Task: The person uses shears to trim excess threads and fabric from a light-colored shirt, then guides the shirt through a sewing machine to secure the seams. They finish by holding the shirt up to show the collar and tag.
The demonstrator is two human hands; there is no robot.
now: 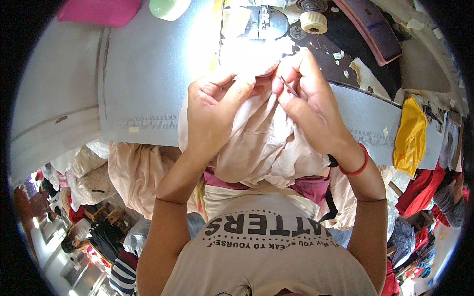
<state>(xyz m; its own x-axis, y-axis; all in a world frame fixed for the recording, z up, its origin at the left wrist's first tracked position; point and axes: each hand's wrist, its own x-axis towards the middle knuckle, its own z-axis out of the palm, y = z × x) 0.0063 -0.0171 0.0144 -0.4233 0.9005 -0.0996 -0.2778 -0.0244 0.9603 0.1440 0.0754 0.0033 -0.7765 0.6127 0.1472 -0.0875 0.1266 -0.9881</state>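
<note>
Left hand [217, 106] is pinching a pale pink garment [261, 148]; right hand [308, 98] is gripping a thin needle-like tool [288, 87] against it. The fabric looks light, soft and limp, best held bunched at its edge.

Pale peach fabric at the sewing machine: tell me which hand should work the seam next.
Probably the right hand: it pinches a thin metal tool at the pale peach fabric edge, while the left hand grips the cloth.

Two hands up close together

Both arms reach up from below — the left hand [217, 101] is curled, fingers pinched shut at the top. The right hand [311, 98] is pinched too, thumb and fingertips pressed tight — its wrist bends inward.
</note>
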